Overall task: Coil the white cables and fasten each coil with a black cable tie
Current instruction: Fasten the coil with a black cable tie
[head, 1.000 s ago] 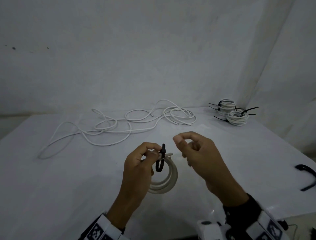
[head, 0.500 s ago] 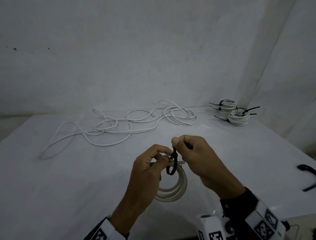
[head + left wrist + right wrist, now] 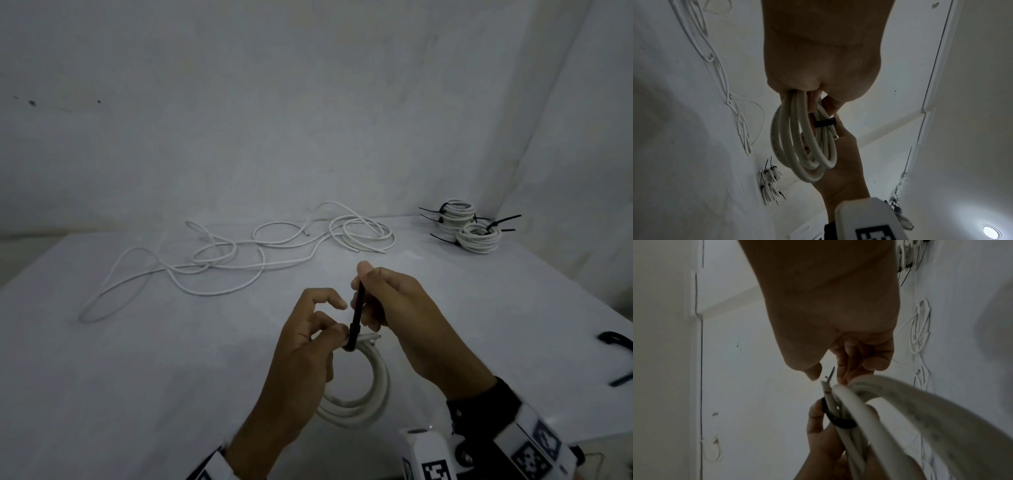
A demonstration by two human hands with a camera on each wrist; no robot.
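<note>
My left hand (image 3: 318,339) pinches a white cable coil (image 3: 363,397) at its top, above the table's near middle. A black cable tie (image 3: 356,317) wraps the coil there, and its tail stands up straight. My right hand (image 3: 387,298) pinches that tail near its tip. In the left wrist view the tie's band (image 3: 825,123) sits snug round the coil (image 3: 803,146). The right wrist view shows the tie's loop (image 3: 838,418) round the cable strands (image 3: 879,402). Loose white cables (image 3: 239,253) lie tangled at the back of the table.
Two finished coils (image 3: 469,226) with black ties sit at the back right by the wall. More black ties (image 3: 616,342) lie at the right edge. The white table (image 3: 137,377) meets the walls at the back and right.
My right hand came in, took the tie's tail and pulled it upward. The tie's loop has tightened round the coil. Both hands and the coil shifted slightly right.
</note>
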